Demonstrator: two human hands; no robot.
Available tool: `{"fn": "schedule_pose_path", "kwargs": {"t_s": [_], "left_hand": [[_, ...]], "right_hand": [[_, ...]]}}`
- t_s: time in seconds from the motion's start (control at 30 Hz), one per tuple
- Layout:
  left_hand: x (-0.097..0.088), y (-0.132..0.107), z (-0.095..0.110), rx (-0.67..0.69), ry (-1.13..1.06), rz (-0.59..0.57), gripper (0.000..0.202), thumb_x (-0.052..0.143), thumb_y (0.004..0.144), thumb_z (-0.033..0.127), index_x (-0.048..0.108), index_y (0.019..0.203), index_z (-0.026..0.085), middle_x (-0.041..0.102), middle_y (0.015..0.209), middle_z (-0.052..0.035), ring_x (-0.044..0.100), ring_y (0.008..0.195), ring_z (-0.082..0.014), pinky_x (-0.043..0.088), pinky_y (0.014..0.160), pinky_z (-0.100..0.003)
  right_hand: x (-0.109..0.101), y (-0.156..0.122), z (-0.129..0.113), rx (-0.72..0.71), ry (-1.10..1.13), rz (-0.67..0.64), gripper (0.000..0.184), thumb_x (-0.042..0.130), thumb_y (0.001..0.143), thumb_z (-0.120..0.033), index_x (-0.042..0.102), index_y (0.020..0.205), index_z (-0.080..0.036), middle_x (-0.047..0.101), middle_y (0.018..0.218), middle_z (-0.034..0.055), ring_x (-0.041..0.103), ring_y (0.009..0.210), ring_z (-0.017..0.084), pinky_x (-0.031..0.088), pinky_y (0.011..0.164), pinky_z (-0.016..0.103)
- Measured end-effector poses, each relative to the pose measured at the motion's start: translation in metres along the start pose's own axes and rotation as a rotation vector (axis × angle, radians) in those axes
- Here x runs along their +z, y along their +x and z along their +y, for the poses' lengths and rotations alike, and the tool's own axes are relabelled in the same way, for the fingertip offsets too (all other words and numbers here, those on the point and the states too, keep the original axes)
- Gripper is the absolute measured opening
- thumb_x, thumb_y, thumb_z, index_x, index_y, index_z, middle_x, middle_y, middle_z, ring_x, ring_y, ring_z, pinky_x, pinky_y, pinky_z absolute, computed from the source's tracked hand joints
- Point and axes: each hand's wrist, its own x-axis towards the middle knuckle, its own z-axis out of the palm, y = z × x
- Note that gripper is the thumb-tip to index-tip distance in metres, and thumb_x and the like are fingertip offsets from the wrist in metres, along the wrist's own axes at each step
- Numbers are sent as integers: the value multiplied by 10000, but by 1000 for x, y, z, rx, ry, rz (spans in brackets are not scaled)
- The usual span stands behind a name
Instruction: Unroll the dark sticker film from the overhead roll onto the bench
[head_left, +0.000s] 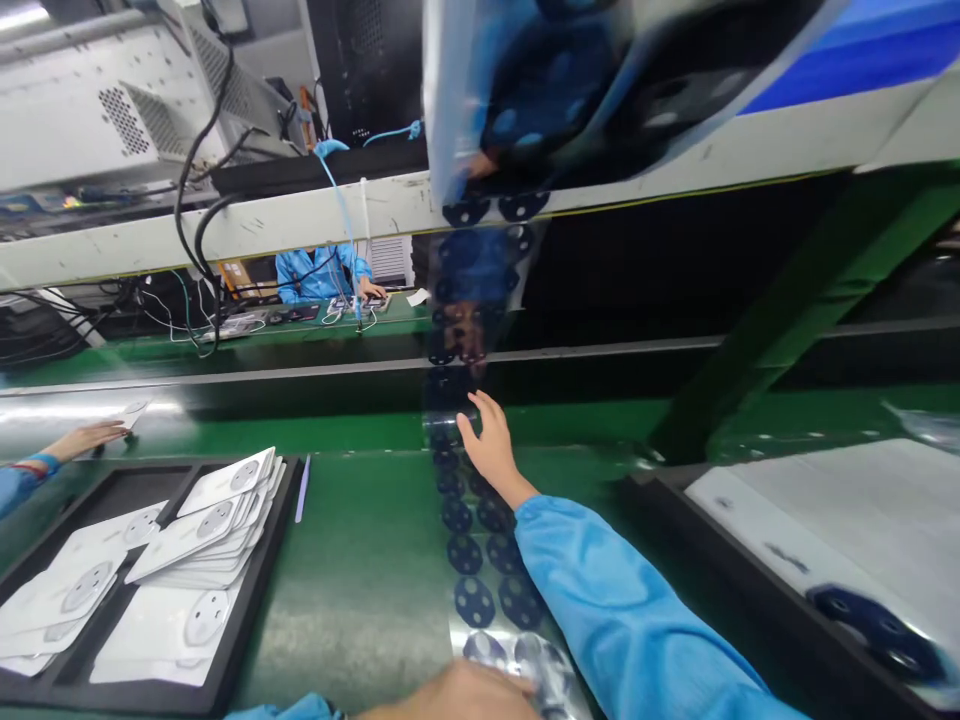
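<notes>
A long clear film strip (459, 555) with dark round stickers in two columns runs down over the green bench towards me. My right hand (491, 450) is at the strip's right side, thumb and fingers apart; I cannot tell whether the fingertips touch the film. My left hand (459, 692), blurred at the bottom edge, lies over the near end of the strip, its fingers hidden or smeared. Overhead, a large blurred film sheet (555, 100) with dark shapes hangs in front of the white beam.
A black divided tray (259, 590) holds stacks of white cards with round prints. Beside it lies a thin lilac stick (303, 490). At right, another tray (675, 500) holds white sheets. A co-worker's hand (94, 438) holds a card; another person (319, 275) sits beyond.
</notes>
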Motion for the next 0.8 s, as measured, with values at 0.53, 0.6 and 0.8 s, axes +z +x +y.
{"fn": "schedule_pose_path", "kwargs": {"t_s": [0.53,0.6,0.8], "left_hand": [[-74,8,6,-404,220,12,560,509,1004,505,450,1480,215,248,1615,-130,120,1531,-328,82,1225,-663],[-72,7,5,-426,227,25,567,505,1004,514,448,1483,216,205,1625,-148,106,1531,-342,86,1213,-681],[-71,5,7,-449,246,49,637,403,1036,580,364,1536,188,191,1629,-143,99,1534,-327,113,1224,-663]], "right_hand": [[-11,-20,37,430,449,181,469,634,940,-561,624,1110,-124,639,1028,98,635,968,249,535,898,444],[-20,-30,33,434,479,123,490,644,917,-591,631,1074,-126,647,1025,104,640,958,249,544,878,436],[-54,-64,11,397,436,-66,501,614,800,-609,689,998,-155,690,1028,135,664,942,295,552,860,449]]}}
